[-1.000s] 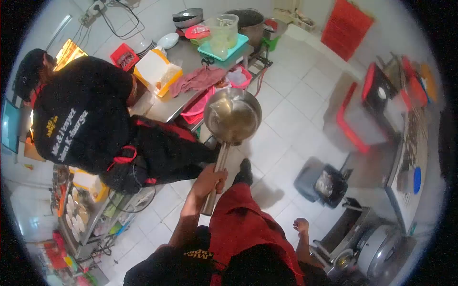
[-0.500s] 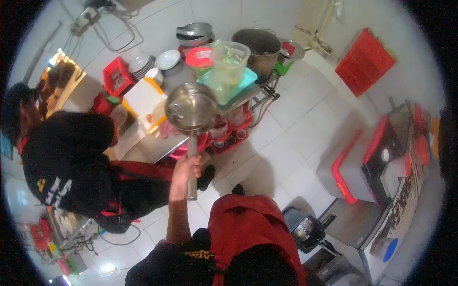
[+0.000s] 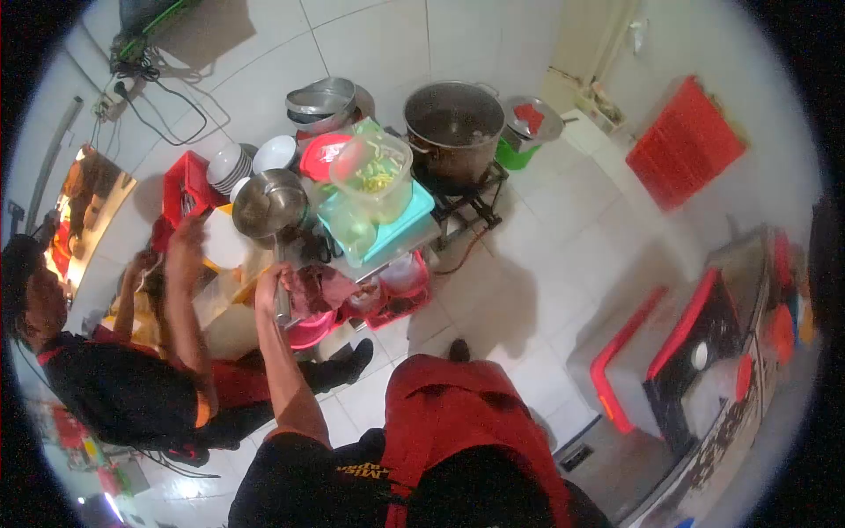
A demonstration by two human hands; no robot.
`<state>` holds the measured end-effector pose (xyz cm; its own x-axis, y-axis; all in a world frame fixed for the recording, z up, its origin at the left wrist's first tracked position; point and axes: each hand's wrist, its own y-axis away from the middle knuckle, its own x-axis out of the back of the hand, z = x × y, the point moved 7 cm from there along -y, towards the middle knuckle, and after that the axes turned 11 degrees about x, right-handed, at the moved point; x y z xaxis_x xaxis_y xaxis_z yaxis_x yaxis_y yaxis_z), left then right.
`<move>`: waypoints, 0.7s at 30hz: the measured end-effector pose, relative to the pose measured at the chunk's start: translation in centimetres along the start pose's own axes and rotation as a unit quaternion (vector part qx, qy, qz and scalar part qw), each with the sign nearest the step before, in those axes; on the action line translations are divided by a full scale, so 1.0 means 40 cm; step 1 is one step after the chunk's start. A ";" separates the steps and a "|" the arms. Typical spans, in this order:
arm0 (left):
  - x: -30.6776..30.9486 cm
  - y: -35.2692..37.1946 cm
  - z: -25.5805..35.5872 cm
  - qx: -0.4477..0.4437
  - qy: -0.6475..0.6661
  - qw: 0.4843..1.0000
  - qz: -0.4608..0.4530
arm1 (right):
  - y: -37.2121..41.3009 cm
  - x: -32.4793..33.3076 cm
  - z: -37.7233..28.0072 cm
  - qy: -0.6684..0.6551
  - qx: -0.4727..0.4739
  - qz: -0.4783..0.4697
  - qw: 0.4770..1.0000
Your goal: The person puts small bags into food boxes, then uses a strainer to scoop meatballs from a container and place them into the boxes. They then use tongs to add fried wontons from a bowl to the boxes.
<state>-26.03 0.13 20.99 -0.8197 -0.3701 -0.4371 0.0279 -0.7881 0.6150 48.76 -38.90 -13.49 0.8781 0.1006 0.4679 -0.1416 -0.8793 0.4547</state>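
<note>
My left hand [image 3: 269,289] is closed around the long handle of a steel saucepan [image 3: 271,204], with the arm stretched forward. The pan's bowl is over the work table and overlaps the stacked white bowls [image 3: 229,167] and the white paper with a yellow border in this view. Beside my fingers lies a dark pink cloth [image 3: 321,289] at the table's front edge. To the right of the pan, a clear tub with green and yellow pieces [image 3: 378,180] stands by a turquoise lid [image 3: 400,224]. My right hand is out of view.
A co-worker [image 3: 123,378] bends over the table at left, both arms reaching across it. A large stockpot [image 3: 453,132] stands on a burner behind the tub. Red tubs [image 3: 400,295] sit under the table. At right is a cooler box [image 3: 642,352] with red edges.
My left hand has carried the saucepan forward and left, over the table. The view has shifted, and the co-worker's arm has lifted near the pan.
</note>
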 end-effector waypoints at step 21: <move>-0.052 -0.146 -0.010 -0.005 -0.029 0.991 0.130 | -0.530 0.158 -0.388 0.196 0.075 -0.142 0.967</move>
<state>-24.27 5.31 18.05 -0.8156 -0.5325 -0.2263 0.2474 -0.6745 0.6955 50.22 -12.40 -8.40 0.6262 0.4905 0.6060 0.1738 -0.8456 0.5048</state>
